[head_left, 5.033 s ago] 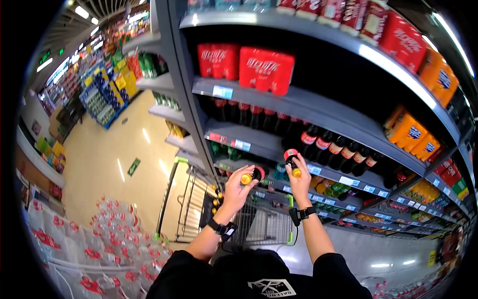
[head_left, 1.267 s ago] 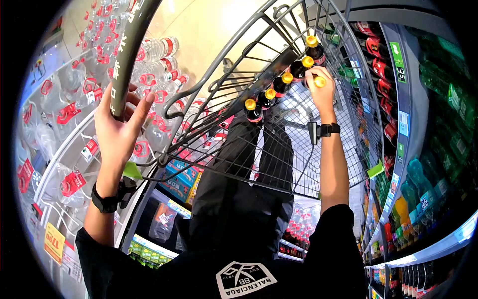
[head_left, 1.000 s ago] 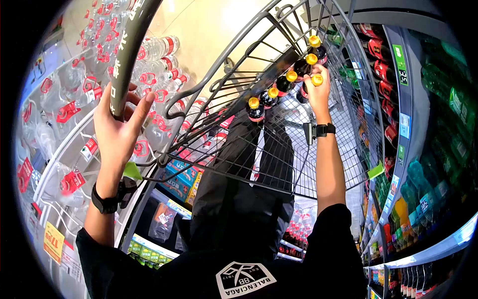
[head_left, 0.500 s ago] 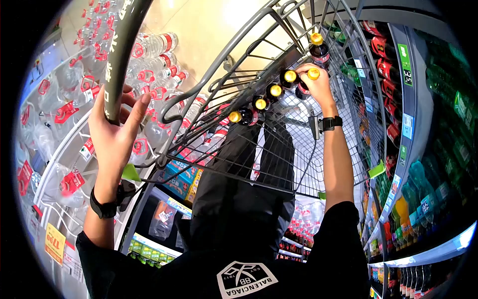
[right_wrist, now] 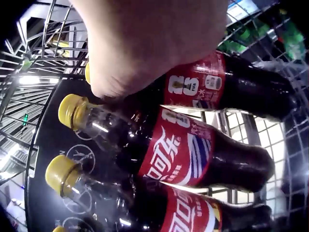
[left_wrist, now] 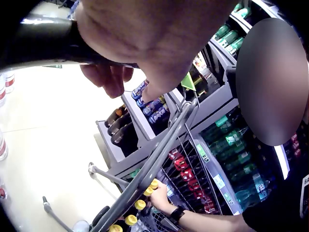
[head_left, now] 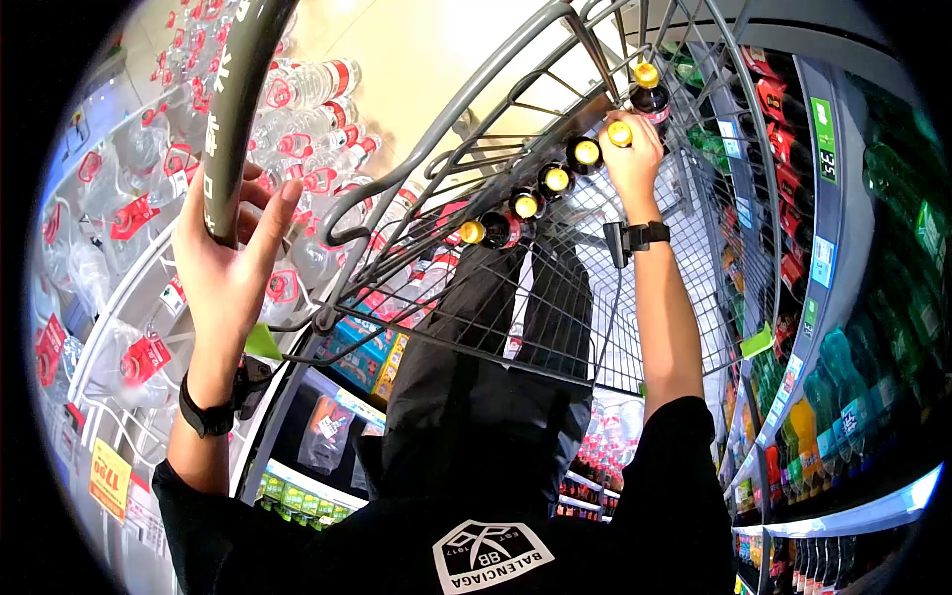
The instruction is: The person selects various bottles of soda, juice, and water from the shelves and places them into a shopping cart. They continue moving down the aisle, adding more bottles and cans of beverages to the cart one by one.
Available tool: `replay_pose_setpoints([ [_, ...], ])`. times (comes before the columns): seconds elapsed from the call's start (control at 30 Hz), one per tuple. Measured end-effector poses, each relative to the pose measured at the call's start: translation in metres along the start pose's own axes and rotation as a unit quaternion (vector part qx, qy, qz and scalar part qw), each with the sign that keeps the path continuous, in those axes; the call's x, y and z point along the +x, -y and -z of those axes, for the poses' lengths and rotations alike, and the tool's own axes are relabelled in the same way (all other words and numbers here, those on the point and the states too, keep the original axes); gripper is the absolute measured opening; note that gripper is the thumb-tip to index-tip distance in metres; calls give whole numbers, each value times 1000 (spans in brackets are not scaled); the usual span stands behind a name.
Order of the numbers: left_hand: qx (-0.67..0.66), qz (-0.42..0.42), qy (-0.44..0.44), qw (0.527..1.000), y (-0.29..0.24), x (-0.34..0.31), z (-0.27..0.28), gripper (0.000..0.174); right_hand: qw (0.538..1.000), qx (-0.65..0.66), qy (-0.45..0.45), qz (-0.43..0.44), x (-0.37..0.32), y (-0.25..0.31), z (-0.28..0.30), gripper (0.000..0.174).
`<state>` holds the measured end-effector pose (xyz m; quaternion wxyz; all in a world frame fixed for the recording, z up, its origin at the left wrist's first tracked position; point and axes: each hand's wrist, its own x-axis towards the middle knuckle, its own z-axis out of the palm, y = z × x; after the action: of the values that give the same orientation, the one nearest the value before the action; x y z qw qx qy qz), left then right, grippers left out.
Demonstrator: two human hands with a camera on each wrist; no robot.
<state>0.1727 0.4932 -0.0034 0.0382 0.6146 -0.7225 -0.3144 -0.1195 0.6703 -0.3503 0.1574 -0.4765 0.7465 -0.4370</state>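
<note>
In the head view my right hand [head_left: 635, 164] reaches into the wire shopping cart [head_left: 694, 263] and grips a cola bottle near its neck, its yellow cap [head_left: 620, 134] showing above the fingers. That bottle sits in a row along the cart's side: one cola bottle [head_left: 650, 99] beyond it, and several others, including one cola bottle [head_left: 493, 230] leaning at the near end. The right wrist view shows red-labelled, dark cola bottles [right_wrist: 178, 147] side by side, part of the row hidden by the hand. My left hand [head_left: 233, 263] holds the thick dark cart handle [head_left: 230, 129], thumb extended, fingers curled behind it.
Clear plastic bottles with red labels [head_left: 144, 357] fill a white rack on the left. On the right, a shelf [head_left: 823, 263] carries green bottles [head_left: 897, 228] and red-labelled bottles. The cart's grey frame [head_left: 456, 79] curves across the middle.
Five seconds ago both hands held bottles before the shelf. Over the last second my right hand has brought its bottle into the row; nearer bottles shifted. My left hand stays on the handle.
</note>
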Motion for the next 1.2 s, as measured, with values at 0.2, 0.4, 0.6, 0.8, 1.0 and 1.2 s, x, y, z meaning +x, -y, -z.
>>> replay_pose_setpoints([
  [0.2,-4,4,-1,1000,0,-4,-1,34,998,20,-55,-32,18,18,-5,16],
  [0.4,-4,11,-1,1000,0,-4,1,35,1000,9,4,8,-6,13,12,56],
  [0.6,-9,35,-2,999,-4,-3,0,29,990,7,-23,-141,-82,44,30,42],
  [0.8,93,20,-3,995,-5,2,7,44,925,69,278,-250,-193,90,87,30],
  [1.0,126,-10,-25,992,-5,-1,6,43,904,51,338,-257,-175,155,88,47],
  [1.2,137,-30,-45,989,-8,-2,6,49,951,-15,303,-64,-114,178,-9,44],
])
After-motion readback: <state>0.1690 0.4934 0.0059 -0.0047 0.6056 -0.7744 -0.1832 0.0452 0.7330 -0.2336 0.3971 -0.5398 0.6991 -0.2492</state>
